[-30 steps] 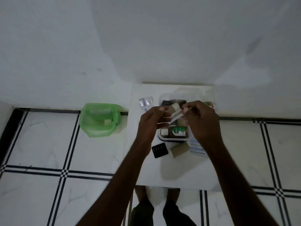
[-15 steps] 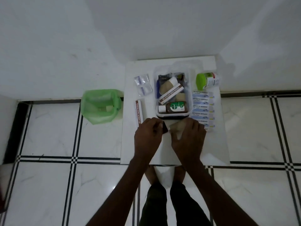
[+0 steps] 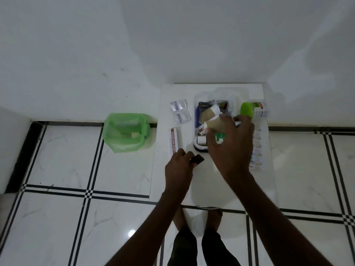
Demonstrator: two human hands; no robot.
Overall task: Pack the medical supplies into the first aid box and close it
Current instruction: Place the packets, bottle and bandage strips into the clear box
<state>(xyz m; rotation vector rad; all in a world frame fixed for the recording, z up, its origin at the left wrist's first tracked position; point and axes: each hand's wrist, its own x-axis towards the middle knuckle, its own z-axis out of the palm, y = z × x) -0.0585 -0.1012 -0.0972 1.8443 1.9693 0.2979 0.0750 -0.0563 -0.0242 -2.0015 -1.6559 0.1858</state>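
Note:
The open first aid box point(image 3: 196, 112), clear with a dark base, stands on the white table point(image 3: 211, 185) and holds a dark packet, a bandage roll, a boxed tube and a brown bottle. My right hand point(image 3: 230, 148) hovers over the box, shut on a beige bandage roll point(image 3: 217, 124). My left hand point(image 3: 179, 167) rests on the table in front of the box, gripping a small black packet point(image 3: 197, 160). A long ointment box point(image 3: 173, 141) lies left of the first aid box, with clear blister packs point(image 3: 179, 111) behind it.
A green-capped bottle point(image 3: 251, 110) lies on its side right of the box, with a strip of antiseptic bandage packets point(image 3: 257, 148) in front of it. A green-lined bin point(image 3: 125, 134) stands on the tiled floor at the left. A white wall backs the table.
My right hand has lifted the beige roll from the table's front and carried it over the box. My left hand has taken hold of the black packet.

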